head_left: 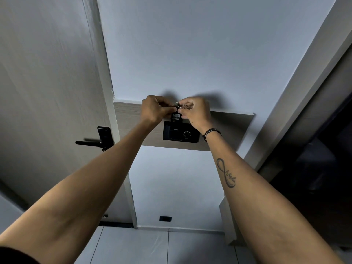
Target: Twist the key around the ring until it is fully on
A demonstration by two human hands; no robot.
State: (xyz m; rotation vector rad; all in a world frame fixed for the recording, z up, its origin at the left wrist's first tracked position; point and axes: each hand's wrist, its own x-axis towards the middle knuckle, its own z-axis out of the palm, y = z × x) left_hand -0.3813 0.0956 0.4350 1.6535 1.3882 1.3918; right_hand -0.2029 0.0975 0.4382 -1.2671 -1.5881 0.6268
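While both hands work at the key tag (176,116) hanging upright in the black wall panel (181,132), the step looks like freeing the key ring (183,106); left hand (155,109) fingers pinch the tag's top, right hand (196,113) fingers pinch the ring; next likely needs a steady pull, long axis vertical

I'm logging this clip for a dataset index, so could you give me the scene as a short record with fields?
left hand: left hand pinches the left side of the key fob
right hand: right hand pinches the small silver metal key ring
held item: small black key fob with a white label, standing in the top of the panel
wall fixture: black rectangular wall panel with a round dial, on a pale wood-grain strip
left of hands: pale door with black lever handle
right wrist: dark cord bracelet
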